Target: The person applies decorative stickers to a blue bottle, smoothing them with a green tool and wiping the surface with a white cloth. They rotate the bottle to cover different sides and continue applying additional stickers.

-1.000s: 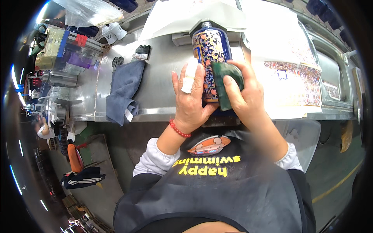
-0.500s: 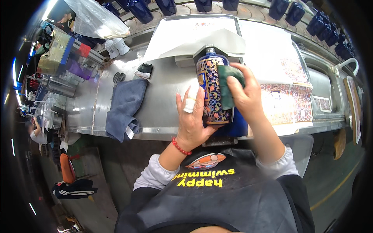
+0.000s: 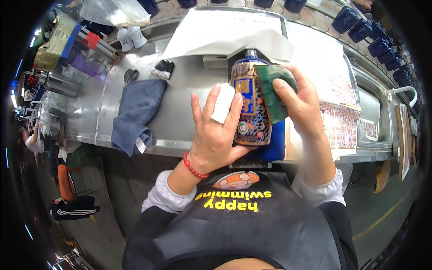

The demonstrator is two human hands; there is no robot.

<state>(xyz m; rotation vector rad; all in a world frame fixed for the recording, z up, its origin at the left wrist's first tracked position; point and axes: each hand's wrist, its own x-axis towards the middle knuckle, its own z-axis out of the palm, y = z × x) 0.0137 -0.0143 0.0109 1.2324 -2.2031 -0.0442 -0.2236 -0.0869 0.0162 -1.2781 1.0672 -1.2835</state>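
A dark blue bottle (image 3: 245, 126) covered in a gold, orange and blue floral pattern lies with its neck pointing away from me. Its blue label panel with gold marks faces up. My left hand (image 3: 211, 135) steadies the bottle at its lower left, with the thumb at the base and the other fingers spread along the side. A white wrap (image 3: 222, 103) covers one of those fingers. In my right hand (image 3: 303, 101) is a dark green flexible pad (image 3: 272, 92), pressed against the bottle's right side. The underside of the bottle is hidden.
A blue-grey cloth (image 3: 137, 112) lies left on the metal table (image 3: 180, 103), near scissors (image 3: 130, 75). White sheets (image 3: 225, 33) lie behind the bottle, printed pattern sheets (image 3: 339, 126) to the right. A sink (image 3: 373, 99) stands far right. Several blue bottles (image 3: 346, 19) line the back conveyor.
The bottle has turned so its blue label panel shows more fully on top. The green pad has tilted and sits along the right side. My left fingers have spread wider.
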